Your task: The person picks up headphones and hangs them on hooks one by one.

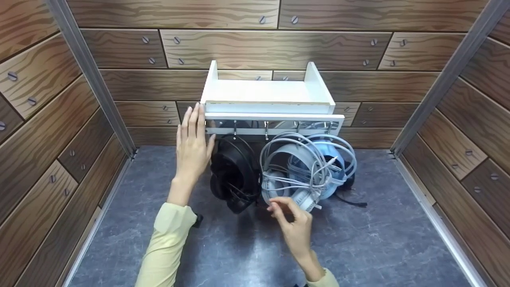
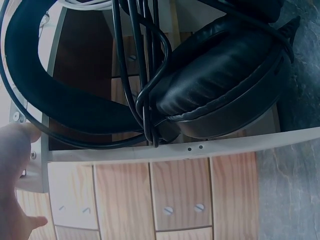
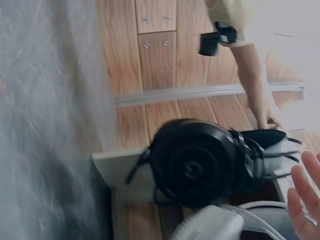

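Note:
A white shelf (image 1: 261, 91) with a hook rail (image 1: 251, 130) along its front carries several headphones. My left hand (image 1: 192, 145) lies with straight fingers against the rail's left end, thumb beside the black headphones (image 1: 235, 175). Those hang leftmost, their cable bundled over the headband in the left wrist view. In the middle hang white headphones (image 1: 271, 187) with a coiled white cable, overlapping light blue headphones (image 1: 327, 149) to the right. My right hand (image 1: 295, 227) is just in front of the white pair's lower part, fingers loosely bent with nothing between them.
Wood-patterned panels (image 1: 275, 50) enclose the space at the back and both sides, with metal corner posts (image 1: 93, 79). The floor (image 1: 390, 231) is dark grey and marbled. A black cable end (image 1: 356, 204) trails out at the lower right of the headphones.

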A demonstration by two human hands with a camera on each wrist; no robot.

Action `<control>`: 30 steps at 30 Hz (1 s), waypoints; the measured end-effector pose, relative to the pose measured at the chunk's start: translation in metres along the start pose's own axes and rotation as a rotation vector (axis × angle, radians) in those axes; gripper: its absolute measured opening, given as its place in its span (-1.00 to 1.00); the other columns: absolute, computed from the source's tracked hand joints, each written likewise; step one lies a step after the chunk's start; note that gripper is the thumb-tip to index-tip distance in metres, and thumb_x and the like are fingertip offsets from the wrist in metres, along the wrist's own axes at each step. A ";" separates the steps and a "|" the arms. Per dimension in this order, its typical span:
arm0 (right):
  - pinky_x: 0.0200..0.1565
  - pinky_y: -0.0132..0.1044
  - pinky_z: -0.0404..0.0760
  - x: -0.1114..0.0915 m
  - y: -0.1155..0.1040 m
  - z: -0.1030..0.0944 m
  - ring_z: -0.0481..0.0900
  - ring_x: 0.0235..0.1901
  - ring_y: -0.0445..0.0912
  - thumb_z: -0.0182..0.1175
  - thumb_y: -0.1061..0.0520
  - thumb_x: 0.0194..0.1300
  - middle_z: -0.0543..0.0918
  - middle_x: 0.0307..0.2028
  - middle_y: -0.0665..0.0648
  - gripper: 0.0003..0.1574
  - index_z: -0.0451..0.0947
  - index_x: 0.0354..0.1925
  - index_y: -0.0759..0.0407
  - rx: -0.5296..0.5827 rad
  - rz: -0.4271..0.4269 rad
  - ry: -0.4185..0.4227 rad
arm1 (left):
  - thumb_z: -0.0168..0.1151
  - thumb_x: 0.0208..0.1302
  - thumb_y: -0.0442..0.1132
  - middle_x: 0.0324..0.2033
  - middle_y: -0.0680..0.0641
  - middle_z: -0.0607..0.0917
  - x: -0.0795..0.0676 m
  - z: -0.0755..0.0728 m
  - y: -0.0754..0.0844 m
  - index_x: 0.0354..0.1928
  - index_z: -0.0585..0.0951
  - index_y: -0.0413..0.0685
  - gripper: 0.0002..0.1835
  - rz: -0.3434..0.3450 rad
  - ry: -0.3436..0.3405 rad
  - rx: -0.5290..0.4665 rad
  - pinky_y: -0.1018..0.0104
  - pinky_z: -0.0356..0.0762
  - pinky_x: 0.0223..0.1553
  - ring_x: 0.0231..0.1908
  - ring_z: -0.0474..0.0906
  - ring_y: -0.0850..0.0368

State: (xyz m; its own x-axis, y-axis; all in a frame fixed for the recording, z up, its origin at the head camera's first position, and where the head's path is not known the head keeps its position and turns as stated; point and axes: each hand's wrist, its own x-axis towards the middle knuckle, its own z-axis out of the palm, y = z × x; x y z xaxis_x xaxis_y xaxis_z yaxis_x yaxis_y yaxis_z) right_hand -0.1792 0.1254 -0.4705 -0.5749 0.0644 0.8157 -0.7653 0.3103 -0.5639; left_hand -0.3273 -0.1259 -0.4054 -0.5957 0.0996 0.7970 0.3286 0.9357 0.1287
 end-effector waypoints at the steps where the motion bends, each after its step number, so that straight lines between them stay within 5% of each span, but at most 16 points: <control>1: -0.54 -0.45 0.56 0.004 -0.005 -0.005 0.59 -0.60 -0.20 0.21 0.50 0.03 0.66 -0.57 0.08 -0.77 0.61 -0.33 0.27 -0.009 -0.012 0.013 | 0.16 0.21 -0.05 0.42 0.02 -0.05 0.000 0.000 0.000 0.44 -0.12 -0.02 -0.11 0.002 0.000 0.002 0.03 -0.08 0.35 0.41 -0.22 0.09; 8: -0.56 -0.47 0.54 0.022 -0.010 -0.043 0.55 -0.66 -0.13 0.17 0.55 0.01 0.63 -0.61 0.14 -0.79 0.61 -0.39 0.35 -0.053 -0.055 0.115 | 0.16 0.21 -0.06 0.42 0.02 -0.04 0.000 0.000 0.000 0.44 -0.11 -0.02 -0.12 0.000 0.005 0.001 0.01 -0.06 0.34 0.41 -0.21 0.08; 18: -0.53 -0.49 0.54 0.032 0.014 -0.092 0.54 -0.67 -0.16 0.17 0.50 0.08 0.62 -0.63 0.21 -0.86 0.62 -0.38 0.39 -0.140 -0.009 0.250 | 0.18 0.19 -0.06 0.42 0.03 -0.03 0.000 0.000 0.001 0.44 -0.11 0.01 -0.10 -0.017 0.000 -0.003 -0.04 -0.02 0.32 0.41 -0.21 0.10; 30: -0.58 -0.51 0.53 0.012 0.094 -0.143 0.57 -0.67 -0.23 0.17 0.37 0.17 0.65 -0.62 0.13 -0.82 0.67 -0.40 0.17 -0.307 0.066 0.270 | 0.19 0.18 -0.06 0.43 0.08 -0.08 0.000 0.000 0.003 0.44 -0.13 0.07 -0.09 -0.038 -0.009 0.007 -0.12 -0.11 0.32 0.41 -0.24 0.14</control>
State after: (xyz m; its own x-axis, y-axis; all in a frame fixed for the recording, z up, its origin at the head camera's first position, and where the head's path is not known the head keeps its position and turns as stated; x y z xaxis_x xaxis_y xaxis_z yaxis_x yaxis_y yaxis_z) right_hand -0.2167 0.2907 -0.4956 -0.4918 0.3278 0.8066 -0.5839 0.5630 -0.5848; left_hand -0.3261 -0.1228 -0.4051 -0.6140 0.0668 0.7865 0.3008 0.9410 0.1549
